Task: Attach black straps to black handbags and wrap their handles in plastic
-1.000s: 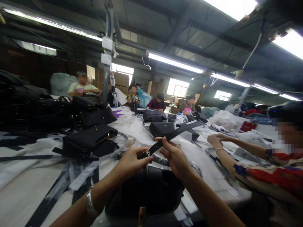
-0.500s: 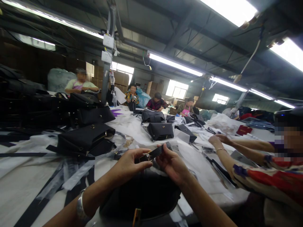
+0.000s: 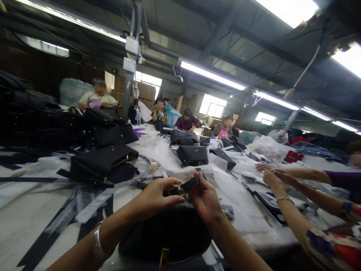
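Both my hands hold a black strap [image 3: 188,185] with a gold buckle in front of me. My left hand [image 3: 158,196] pinches the buckle end, fingers closed around it. My right hand [image 3: 205,196] grips the strap just to the right, thumb on top. Below my hands a black handbag [image 3: 172,233] rests at the table's near edge, partly hidden by my forearms. A silver bracelet sits on my left wrist.
Black handbags [image 3: 103,162] are piled at left, more bags [image 3: 192,154] stand mid-table on white wrapping sheets [image 3: 160,152]. Loose black straps [image 3: 42,244] lie at lower left. A co-worker's hands [image 3: 272,175] reach in from the right. Other people sit at the far end.
The long strap that stuck out to the upper right has been drawn in; only a short piece now shows between my hands. The co-worker at right has leaned back, arms reaching further.
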`<state>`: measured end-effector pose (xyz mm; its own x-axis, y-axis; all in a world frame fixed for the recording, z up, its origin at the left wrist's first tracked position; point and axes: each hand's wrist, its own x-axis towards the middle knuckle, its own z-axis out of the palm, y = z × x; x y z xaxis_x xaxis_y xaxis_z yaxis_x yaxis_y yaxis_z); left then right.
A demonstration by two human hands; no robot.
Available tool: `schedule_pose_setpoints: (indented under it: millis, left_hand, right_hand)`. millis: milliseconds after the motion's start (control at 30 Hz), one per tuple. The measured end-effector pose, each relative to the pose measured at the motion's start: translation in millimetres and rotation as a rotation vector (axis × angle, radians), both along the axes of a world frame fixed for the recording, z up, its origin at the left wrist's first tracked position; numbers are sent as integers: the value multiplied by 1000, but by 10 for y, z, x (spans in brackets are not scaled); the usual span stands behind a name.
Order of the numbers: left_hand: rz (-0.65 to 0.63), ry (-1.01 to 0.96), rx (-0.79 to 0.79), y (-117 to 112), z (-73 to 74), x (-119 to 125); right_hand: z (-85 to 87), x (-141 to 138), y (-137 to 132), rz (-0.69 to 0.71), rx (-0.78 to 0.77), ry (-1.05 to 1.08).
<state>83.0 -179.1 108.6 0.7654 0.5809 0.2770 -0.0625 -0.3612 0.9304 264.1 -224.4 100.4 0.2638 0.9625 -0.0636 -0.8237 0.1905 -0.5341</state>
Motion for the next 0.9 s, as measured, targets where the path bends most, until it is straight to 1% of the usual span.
schedule_pose_setpoints:
  millis: [133, 200, 267, 333, 433, 533, 600, 700, 900]
  left_hand:
    - [-24, 25, 2, -6, -2, -22]
    - [-6, 16, 1, 5, -19, -26]
    - [19, -18, -43, 21, -43, -24]
    - [42, -58, -100, 36, -66, -18]
    - [65, -75, -140, 45, -79, -3]
    - [69, -72, -153, 39, -69, 8]
    - [63, -76, -147, 35, -63, 10]
    - [66, -76, -147, 36, -66, 6]
    - [94, -77, -134, 29, -66, 10]
  right_hand:
    - [-2, -17, 1, -28, 2, -6]
    - [7, -18, -20, -70, 24, -102]
    - [13, -13, -50, -100, 77, -295]
    - [14, -3, -82, -106, 123, -544]
    - [18, 15, -119, -132, 145, -889]
    - [53, 15, -143, -170, 147, -1098]
    - [94, -2, -155, -187, 136, -1170]
    - [145, -32, -174, -199, 140, -1216]
    - [152, -68, -213, -197, 157, -1263]
